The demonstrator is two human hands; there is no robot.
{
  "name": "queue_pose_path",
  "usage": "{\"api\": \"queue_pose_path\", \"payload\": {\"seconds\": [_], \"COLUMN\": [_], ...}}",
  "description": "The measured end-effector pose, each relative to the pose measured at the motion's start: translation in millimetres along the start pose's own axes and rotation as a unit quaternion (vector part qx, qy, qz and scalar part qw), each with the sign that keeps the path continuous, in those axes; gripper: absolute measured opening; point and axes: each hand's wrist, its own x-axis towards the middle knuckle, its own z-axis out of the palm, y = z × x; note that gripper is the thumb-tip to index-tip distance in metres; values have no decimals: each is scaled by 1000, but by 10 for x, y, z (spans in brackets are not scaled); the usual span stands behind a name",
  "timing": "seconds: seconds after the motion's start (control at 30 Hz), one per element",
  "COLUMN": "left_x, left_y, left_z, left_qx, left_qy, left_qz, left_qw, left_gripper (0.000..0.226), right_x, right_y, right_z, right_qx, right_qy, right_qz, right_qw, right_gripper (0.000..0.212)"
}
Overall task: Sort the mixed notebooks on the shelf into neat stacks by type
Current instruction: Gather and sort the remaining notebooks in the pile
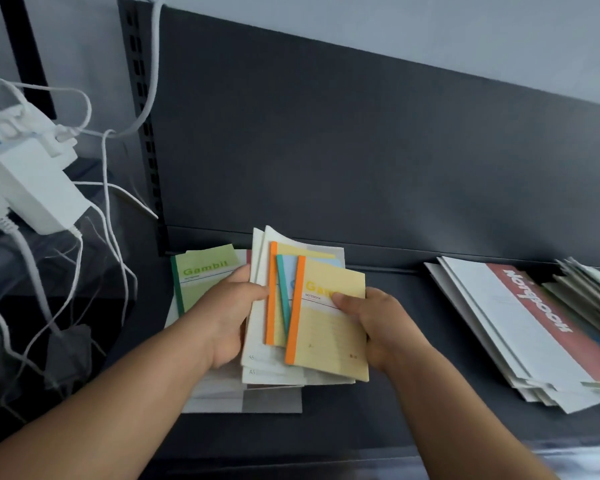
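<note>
While hands (229, 317) (381, 323) grip notebooks (329, 327), white cables (154, 64) and adapter (39, 188) lie left.

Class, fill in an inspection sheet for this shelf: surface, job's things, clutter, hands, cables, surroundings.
Surface: dark shelf.
Job's things: notebook bundle, fanned, yellow notebook on top; green notebook lying at left; large notebook pile askew at right.
Clutter: white power adapter at left.
Hands: left hand grips the bundle's left edge; right hand grips its right edge, thumb on the yellow cover.
Cables: white cables tangled at left.
Surroundings: dark back panel, slotted upright.
</note>
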Motion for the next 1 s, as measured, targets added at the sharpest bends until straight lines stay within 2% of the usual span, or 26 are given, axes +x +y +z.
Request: {"api": "queue_pose_path", "payload": {"seconds": [0.3, 0.4, 0.53, 0.8, 0.83, 0.9, 0.93, 1.0], "left_x": [23, 10, -61, -356, -429, -525, -571, -680], "left_y": [-12, -40, -78, -479, -548, -709, -787, -941], "left_z": [528, 794, 1255, 2634, 2843, 3263, 3473, 3881], "left_qx": [27, 37, 41, 68, 69, 70, 70, 78], "left_qy": [-42, -66, -102, -170, -177, -188, -192, -203], "left_qz": [3, 11, 13, 5, 4, -5, -3, 10], "left_qw": [999, 997, 994, 983, 982, 980, 979, 976], "left_gripper": [28, 26, 23, 19, 24, 52, 53, 36], "right_x": [-239, -395, -616, -1055, -1119, -1253, -1321, -1450], "right_y": [3, -19, -36, 134, 168, 233, 269, 359], "right_z": [-568, -830, -1260, -2621, -2831, -3255, -3463, -3878], "right_qx": [6, -18, -35, 8, 11, 13, 15, 21], "right_qy": [83, 111, 154, 222, 227, 236, 241, 256], "right_qz": [-57, -78, -88, -101, -103, -105, -108, -114], "right_qw": [995, 991, 984, 970, 968, 966, 964, 960], "right_gripper": [31, 22, 19, 21, 21, 18, 15, 12]}}
